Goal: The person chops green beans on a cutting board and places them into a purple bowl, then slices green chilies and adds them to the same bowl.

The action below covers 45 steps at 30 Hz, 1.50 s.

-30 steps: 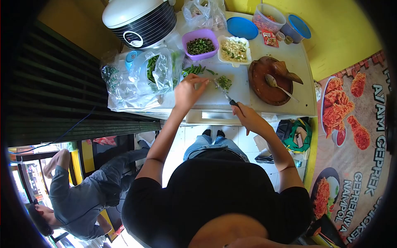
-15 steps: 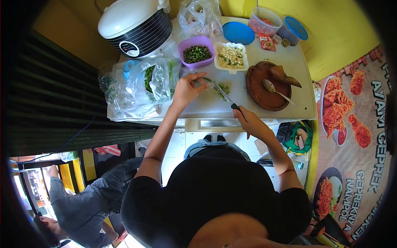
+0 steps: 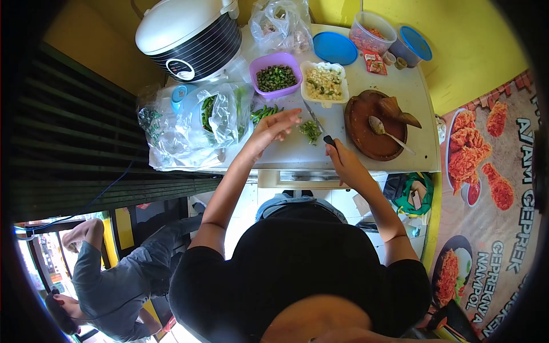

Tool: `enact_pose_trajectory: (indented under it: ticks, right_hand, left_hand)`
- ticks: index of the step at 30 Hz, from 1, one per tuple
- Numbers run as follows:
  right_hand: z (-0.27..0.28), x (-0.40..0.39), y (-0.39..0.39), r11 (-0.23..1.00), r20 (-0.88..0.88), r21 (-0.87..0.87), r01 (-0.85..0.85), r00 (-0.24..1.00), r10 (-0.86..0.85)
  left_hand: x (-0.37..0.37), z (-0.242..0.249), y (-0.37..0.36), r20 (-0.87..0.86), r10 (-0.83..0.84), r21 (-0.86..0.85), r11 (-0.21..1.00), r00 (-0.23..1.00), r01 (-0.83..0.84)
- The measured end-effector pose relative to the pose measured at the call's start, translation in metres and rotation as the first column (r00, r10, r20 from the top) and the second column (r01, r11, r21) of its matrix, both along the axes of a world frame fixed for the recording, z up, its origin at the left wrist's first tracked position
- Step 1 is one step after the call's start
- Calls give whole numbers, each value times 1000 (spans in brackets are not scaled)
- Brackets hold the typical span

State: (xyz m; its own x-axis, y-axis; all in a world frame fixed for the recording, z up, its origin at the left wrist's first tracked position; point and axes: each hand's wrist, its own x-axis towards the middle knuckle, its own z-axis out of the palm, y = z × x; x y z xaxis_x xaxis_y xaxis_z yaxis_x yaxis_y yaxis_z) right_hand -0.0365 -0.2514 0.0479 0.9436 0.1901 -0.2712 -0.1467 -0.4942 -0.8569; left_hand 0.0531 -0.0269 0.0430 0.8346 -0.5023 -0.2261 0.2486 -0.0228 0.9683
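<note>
My right hand (image 3: 343,162) is closed round the black handle of a knife (image 3: 315,121), whose blade points up and left toward the white tray. Under and beside the blade lies a small pile of chopped green pieces (image 3: 310,132). My left hand (image 3: 275,130) is over the table left of the pile, its fingers spread and nothing seen between them. Whole green chilies (image 3: 264,112) lie just behind it. Farther back stand a purple bowl (image 3: 299,79) of cut green pieces and a white tray (image 3: 345,86) of pale chopped food.
A brown mortar (image 3: 357,134) with pestle and spoon stands at the right. Plastic bags (image 3: 189,134) and a rice cooker (image 3: 194,43) are at the left. Behind are a blue lid (image 3: 335,48) and tubs (image 3: 372,34). Another person (image 3: 120,291) is at lower left.
My left hand has opened and no longer pinches a green chili. The knife has tilted more upright and shifted slightly right. The other person's arm has moved.
</note>
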Motion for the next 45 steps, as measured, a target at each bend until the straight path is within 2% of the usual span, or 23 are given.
enact_pose_trajectory:
  ticks: [2,4,8,10,12,14,17,20,22,24,26,27,30,32,34,35,36,37,38,39,41,42,45]
  right_hand:
    - [1,1,0,999,-43,18,-32,999,33]
    - [4,0,4,999,-41,29,-44,998,46]
    - [1,2,5,996,-20,-7,-87,996,87]
    - [0,2,1,998,-14,-29,-54,998,53]
    - [-1,3,-2,998,-8,-53,-21,1000,20]
    - [0,3,-4,1000,24,-5,29,999,-28]
    - [6,2,1,999,14,15,-45,999,45]
    - [6,2,8,998,3,-13,-64,998,64]
    - [0,4,5,999,24,-41,-35,999,36]
    - [-4,5,4,997,45,-71,-8,999,11]
    - [-5,4,3,995,49,0,98,994,-98]
    - [-4,4,3,995,50,-1,100,994,-100]
    - [-1,1,6,999,5,39,20,1000,-20]
    - [1,-2,14,971,-136,232,-61,986,95]
    - [4,-6,22,952,-173,297,-72,977,128]
    - [5,-7,24,930,-206,359,-81,965,163]
    - [5,-9,25,910,-230,400,-106,950,212]
    - [6,-10,26,910,-230,400,-106,950,212]
    - [10,-12,26,879,-278,466,-103,926,256]
    - [13,-12,27,843,-321,530,-94,897,302]
    - [10,-14,27,810,-346,580,-84,875,338]
    - [9,-14,27,776,-367,627,-70,852,373]
    - [14,-16,24,710,-355,702,-57,837,418]
  left_hand:
    - [2,-4,-1,-38,52,-64,996,998,-54]
    - [4,-5,-3,-124,5,-172,985,992,-27]
    - [4,-1,-7,-188,-9,-200,979,982,-30]
    - [5,0,-5,-230,-64,-330,944,971,-16]
    - [6,1,-2,-224,-71,-346,938,972,-11]
    - [7,3,-3,-222,-80,-361,932,972,-5]
    - [8,3,-10,-269,-42,-346,937,962,-56]
    - [10,-3,-13,-310,-68,-397,916,948,-65]
    - [10,-4,-13,-322,-161,-521,853,933,-32]
    - [9,-2,-14,-330,-146,-501,864,933,-42]
    - [9,-2,-16,-337,-135,-482,875,932,-48]
    - [10,-4,-16,-355,-127,-491,868,926,-70]
    - [10,-4,-19,-353,-72,-469,876,933,-109]
    - [12,-6,-25,-329,-30,-439,890,944,-125]
    - [15,-13,-29,-92,196,-318,923,976,-216]
    - [17,-15,-31,-91,198,-318,923,976,-217]
    - [18,-14,-34,111,365,-240,912,924,-332]
    - [18,-13,-35,318,490,-186,872,812,-453]
    - [18,-12,-36,451,531,-135,835,717,-533]
    - [19,-10,-36,452,531,-135,835,717,-533]
    - [21,-9,-34,687,538,-208,789,488,-577]
    - [21,-7,-36,710,546,-224,773,444,-593]
    - [23,-9,-36,699,560,-254,775,444,-578]
